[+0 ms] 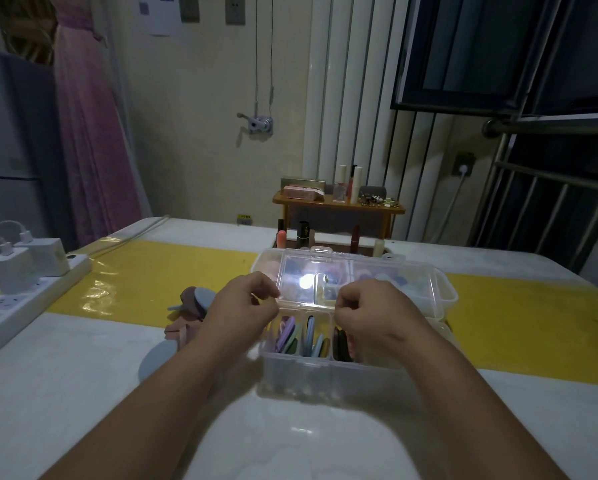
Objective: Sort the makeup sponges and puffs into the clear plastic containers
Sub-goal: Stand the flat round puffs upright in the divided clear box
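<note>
From my station I saw a power strip (30,292) at the bench's (65,382) left, then loose puffs (190,306). The left hand (243,304) and right hand (372,308) each pinched the clear lid's (311,282) near edge, above the open container (325,375) holding upright sorted puffs (290,336).

— Where do the arms come in?
— Both bare forearms rise from the bottom edge, the left from 7 o'clock and the right from 5 o'clock, converging toward the middle.
— And the hands?
— The left hand (245,301) sits at 9 o'clock of the right hand (368,308), near but apart. Backs up, fingers curled under: the left's turn toward 3 o'clock, the right's toward 9 o'clock.
— Any grip?
— Cannot tell; the curled fingers hide their own tips.
</note>
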Action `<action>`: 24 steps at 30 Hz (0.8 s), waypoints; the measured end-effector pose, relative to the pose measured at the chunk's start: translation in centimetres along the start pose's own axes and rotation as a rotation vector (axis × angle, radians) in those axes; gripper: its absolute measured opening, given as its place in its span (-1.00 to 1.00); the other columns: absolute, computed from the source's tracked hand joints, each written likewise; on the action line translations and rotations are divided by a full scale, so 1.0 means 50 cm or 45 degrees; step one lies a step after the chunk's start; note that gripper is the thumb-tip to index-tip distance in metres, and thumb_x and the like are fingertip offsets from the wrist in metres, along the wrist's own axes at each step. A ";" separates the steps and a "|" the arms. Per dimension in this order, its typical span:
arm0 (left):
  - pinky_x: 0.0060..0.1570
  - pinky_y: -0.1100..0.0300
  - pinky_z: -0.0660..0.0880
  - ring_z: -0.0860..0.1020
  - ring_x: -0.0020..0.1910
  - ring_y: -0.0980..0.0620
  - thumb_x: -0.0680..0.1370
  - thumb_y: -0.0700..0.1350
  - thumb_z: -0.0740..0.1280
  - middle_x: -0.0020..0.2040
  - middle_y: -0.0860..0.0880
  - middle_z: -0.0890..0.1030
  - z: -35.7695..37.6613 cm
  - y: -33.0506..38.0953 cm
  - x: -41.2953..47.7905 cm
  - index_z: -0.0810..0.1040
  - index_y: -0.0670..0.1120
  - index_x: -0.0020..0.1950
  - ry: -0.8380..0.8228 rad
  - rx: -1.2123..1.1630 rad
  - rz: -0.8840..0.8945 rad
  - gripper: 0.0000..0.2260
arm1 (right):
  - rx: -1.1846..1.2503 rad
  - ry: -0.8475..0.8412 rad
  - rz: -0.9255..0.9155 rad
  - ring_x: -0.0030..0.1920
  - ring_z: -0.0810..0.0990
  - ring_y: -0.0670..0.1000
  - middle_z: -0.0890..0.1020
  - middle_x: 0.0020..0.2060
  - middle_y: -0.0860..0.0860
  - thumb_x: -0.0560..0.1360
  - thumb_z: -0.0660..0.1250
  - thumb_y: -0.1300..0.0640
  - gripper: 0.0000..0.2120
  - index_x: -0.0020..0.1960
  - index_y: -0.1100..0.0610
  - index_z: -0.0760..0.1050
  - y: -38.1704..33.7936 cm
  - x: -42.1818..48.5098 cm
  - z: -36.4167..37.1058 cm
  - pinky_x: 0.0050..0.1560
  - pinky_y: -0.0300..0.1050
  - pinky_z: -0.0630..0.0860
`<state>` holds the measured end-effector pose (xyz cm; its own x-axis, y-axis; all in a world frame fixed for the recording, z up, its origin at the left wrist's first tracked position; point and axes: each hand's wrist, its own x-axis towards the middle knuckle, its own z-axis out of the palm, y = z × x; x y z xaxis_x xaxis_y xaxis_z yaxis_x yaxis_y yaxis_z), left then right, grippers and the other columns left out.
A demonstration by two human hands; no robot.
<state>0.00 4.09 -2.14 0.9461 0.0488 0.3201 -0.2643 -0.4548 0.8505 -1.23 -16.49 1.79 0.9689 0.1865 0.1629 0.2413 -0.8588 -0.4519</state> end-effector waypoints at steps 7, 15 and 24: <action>-0.43 0.18 0.28 0.35 -0.44 0.04 0.57 -0.20 0.27 -0.39 -0.01 0.46 0.014 -0.003 0.004 0.31 -0.06 0.00 -0.050 0.026 -0.125 -0.87 | -0.010 -0.053 0.001 -0.12 0.60 0.02 0.60 -0.20 -0.03 0.46 0.33 0.09 -0.95 -0.10 0.02 0.57 -0.008 -0.007 -0.001 0.02 0.09 0.62; -0.34 0.08 0.38 0.48 -0.34 -0.04 0.55 -0.25 0.29 -0.22 -0.24 0.62 0.009 0.004 0.000 0.27 0.00 0.01 -0.024 -0.051 -0.132 -0.77 | -0.037 -0.033 0.020 -0.07 0.58 -0.03 0.61 -0.15 -0.08 0.45 0.36 0.13 -0.91 -0.07 -0.01 0.60 -0.013 -0.012 -0.006 0.05 0.02 0.61; -0.39 0.19 0.35 0.44 -0.36 0.03 0.55 -0.26 0.30 -0.30 -0.09 0.55 -0.002 0.006 -0.002 0.32 -0.06 0.02 0.023 -0.011 -0.110 -0.81 | -0.074 -0.063 -0.001 -0.05 0.56 -0.07 0.61 -0.11 -0.10 0.51 0.40 0.14 -0.89 -0.02 -0.01 0.67 -0.016 -0.012 -0.004 0.07 -0.05 0.59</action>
<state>-0.18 4.05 -1.88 0.9619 0.1039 0.2530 -0.1836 -0.4405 0.8788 -2.02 -16.02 2.25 0.9707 0.2089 0.1190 0.2394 -0.8846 -0.4001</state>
